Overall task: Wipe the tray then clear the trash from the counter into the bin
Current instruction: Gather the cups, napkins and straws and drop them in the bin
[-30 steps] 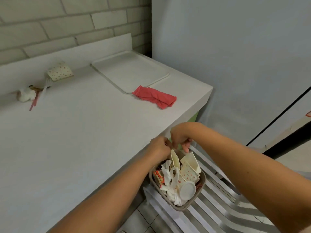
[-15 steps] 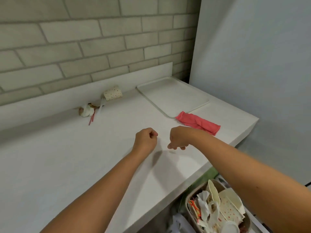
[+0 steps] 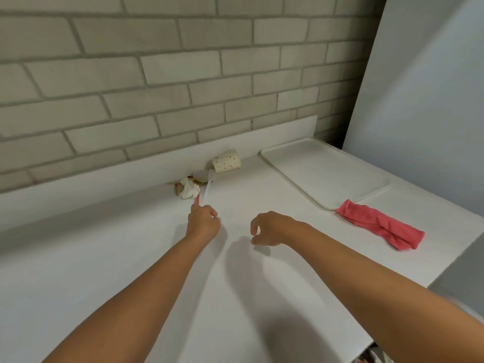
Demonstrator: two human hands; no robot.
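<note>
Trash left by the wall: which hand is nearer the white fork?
Left. The left hand is at the handle end of the fork; the right hand hovers apart, to its right.

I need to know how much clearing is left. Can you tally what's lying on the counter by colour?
White: 3, the tray, fork and crumpled napkin
Red or pink: 2, the cloth and thin stick
Cream with dots: 1, the tipped cup
Grey: 1, a round disc
Total: 7. A brown scrap behind the napkin is too hidden to count.
</note>
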